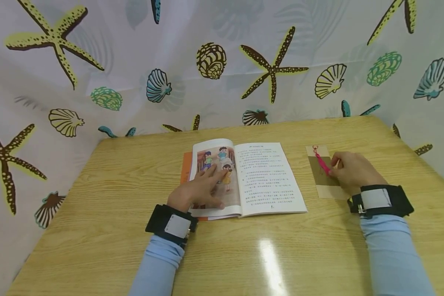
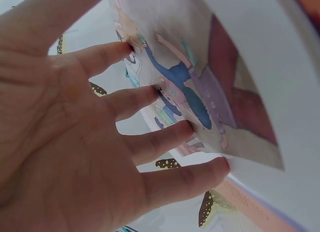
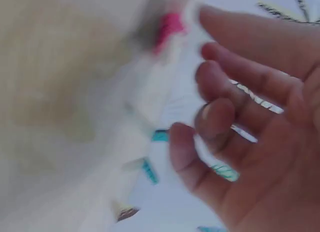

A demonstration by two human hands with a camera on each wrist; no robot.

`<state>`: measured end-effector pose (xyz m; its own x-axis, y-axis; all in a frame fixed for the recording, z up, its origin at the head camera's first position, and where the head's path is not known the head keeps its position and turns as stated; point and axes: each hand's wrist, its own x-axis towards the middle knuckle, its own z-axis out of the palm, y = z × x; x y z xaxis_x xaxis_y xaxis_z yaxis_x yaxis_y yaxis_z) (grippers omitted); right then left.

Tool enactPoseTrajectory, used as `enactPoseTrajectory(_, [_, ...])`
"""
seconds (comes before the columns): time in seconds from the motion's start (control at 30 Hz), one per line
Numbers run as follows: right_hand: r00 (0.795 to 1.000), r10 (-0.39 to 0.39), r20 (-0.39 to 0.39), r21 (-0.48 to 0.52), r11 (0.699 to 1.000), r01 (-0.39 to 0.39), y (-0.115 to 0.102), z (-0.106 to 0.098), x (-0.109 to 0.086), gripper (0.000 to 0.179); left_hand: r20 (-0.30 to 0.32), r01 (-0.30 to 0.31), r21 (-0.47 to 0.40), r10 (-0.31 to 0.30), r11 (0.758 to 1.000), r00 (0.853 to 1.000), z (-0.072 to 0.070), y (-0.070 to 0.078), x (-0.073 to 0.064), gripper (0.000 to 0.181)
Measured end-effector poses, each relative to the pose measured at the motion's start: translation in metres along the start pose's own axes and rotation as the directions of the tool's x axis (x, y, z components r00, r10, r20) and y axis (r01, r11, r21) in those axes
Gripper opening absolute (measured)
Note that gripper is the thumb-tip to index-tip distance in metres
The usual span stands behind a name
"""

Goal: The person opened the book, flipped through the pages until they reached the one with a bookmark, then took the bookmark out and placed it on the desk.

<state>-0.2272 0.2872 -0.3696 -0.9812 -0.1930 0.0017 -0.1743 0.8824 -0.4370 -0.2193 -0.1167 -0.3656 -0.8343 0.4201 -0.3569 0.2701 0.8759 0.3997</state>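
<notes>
An open book (image 1: 270, 176) lies on the table, with an illustrated left page (image 2: 240, 91) and a right page of printed text. My left hand (image 1: 201, 189) rests on the picture page, its fingers spread and fingertips touching the paper. To the right of the book lies a bookmark (image 1: 320, 191), a pale card with a darker brown middle and a pink tassel (image 1: 321, 162). My right hand (image 1: 351, 168) is over the card's right edge, close to the tassel. In the blurred right wrist view, its fingers (image 3: 250, 106) are loosely bent, apart from the tassel.
The wooden table (image 1: 126, 189) extends around the book and bookmark. Behind it hangs a white cloth (image 1: 192, 98) printed with starfish and shells. An orange cover edge (image 1: 186, 166) shows at the book's left side.
</notes>
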Motion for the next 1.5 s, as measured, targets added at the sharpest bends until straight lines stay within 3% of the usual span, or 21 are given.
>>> enactPoseTrajectory(0.1, [0.989,-0.098,-0.115,0.007,0.995,0.099,-0.026,-0.002,0.001,0.019,-0.001,-0.008,0.002,0.008,1.0,1.0,0.0,0.0,0.0,0.098])
enactPoseTrajectory(0.17, [0.976,-0.17,-0.134,0.013,0.985,0.174,-0.05,0.001,0.003,0.023,-0.004,-0.01,0.007,0.01,1.0,1.0,-0.001,0.0,0.0,0.098])
enactPoseTrajectory(0.27, [0.957,-0.283,-0.058,0.034,0.958,0.286,-0.084,0.013,0.007,0.035,-0.005,-0.009,0.01,0.009,1.0,1.0,-0.001,0.0,0.0,0.099])
enactPoseTrajectory(0.4, [0.919,-0.374,0.127,0.045,0.928,0.371,-0.113,0.038,0.011,0.059,-0.001,-0.005,0.003,0.005,1.0,1.0,-0.001,-0.001,0.0,0.099])
enactPoseTrajectory(0.5, [0.901,-0.346,0.262,-0.006,0.933,0.36,-0.122,0.052,0.01,0.071,0.002,-0.01,-0.008,0.01,1.0,1.0,0.0,-0.001,0.0,0.098])
enactPoseTrajectory(0.63, [0.892,-0.284,0.352,-0.089,0.938,0.334,-0.125,0.062,0.008,0.074,0.001,-0.022,-0.035,0.022,0.999,1.0,0.003,-0.002,0.001,0.097])
enactPoseTrajectory(1.1, [0.897,-0.28,0.342,-0.132,0.931,0.341,-0.126,0.067,0.008,0.071,0.0,-0.018,-0.014,0.018,1.0,1.0,0.001,0.0,0.001,0.095])
enactPoseTrajectory(1.5, [0.9,-0.23,0.371,-0.145,0.943,0.301,-0.131,0.067,0.006,0.072,-0.003,-0.034,-0.011,0.034,0.999,0.999,0.0,0.0,0.0,0.094])
